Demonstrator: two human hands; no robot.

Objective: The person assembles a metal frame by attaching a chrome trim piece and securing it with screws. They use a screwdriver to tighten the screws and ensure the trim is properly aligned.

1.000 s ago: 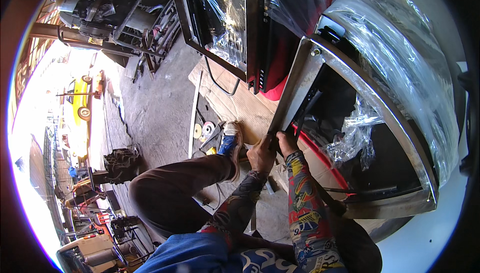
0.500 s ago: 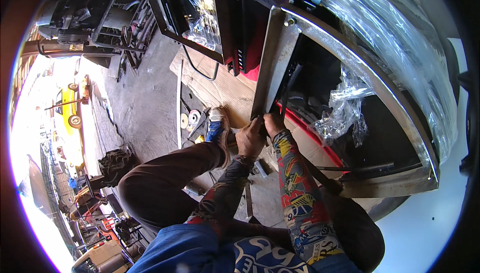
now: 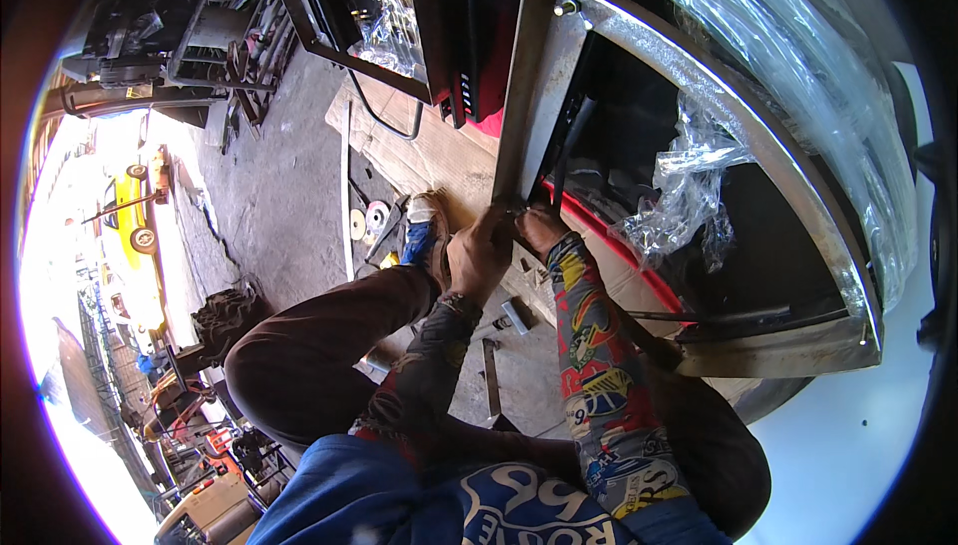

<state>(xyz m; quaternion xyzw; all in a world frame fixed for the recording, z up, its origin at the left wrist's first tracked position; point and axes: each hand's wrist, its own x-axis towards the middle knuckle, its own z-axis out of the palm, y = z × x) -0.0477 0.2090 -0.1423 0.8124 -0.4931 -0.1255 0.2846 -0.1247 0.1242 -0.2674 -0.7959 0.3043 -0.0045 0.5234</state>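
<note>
A large metal frame (image 3: 733,106) with a curved far bar leans in front of me on the right. My left hand (image 3: 481,258) is closed at the near end of its straight upright bar (image 3: 539,96), fingertips pressed against the corner. Right beside it, my right hand (image 3: 540,231) is curled around the same corner, knuckles up. The two hands nearly touch, and anything small between their fingertips is hidden. Behind the frame's opening sit a dark panel, a red edge strip (image 3: 619,246) and crumpled clear plastic (image 3: 684,186).
Cardboard (image 3: 439,161) lies under the work. Grinding discs (image 3: 376,216) and a hammer-like tool (image 3: 491,377) rest on the floor by my shoe (image 3: 424,231). Another metal frame (image 3: 349,61) stands at the upper left of the work. Plastic-wrapped panels (image 3: 788,76) curve behind on the right.
My hands have shifted slightly left and upward with the frame's corner in view. The left hand's wrist has turned a little, and the view has moved slightly.
</note>
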